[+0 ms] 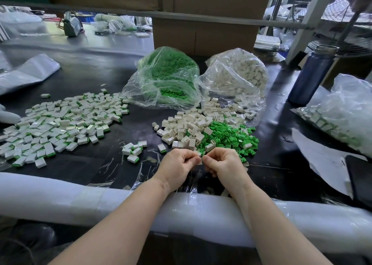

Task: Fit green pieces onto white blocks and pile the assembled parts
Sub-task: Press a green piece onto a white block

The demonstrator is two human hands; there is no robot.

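My left hand point(178, 165) and my right hand point(223, 164) meet fingertip to fingertip at the near middle of the dark table, pinching a small white block point(199, 160) between them; what else is in the fingers is hidden. Just beyond lies a heap of loose white blocks point(191, 125) beside a heap of green pieces point(229, 138). A wide pile of assembled white-and-green parts point(60, 123) spreads over the left, with a small cluster of assembled parts point(133, 149) nearer my left hand.
Two open clear bags stand behind the heaps, a bag of green pieces point(167, 77) and a bag of white blocks point(241, 73). A dark bottle point(313, 73) stands right. Another filled bag point(342, 113) lies far right. White foam padding point(100, 200) lines the near edge. A cardboard box point(203, 33) stands behind.
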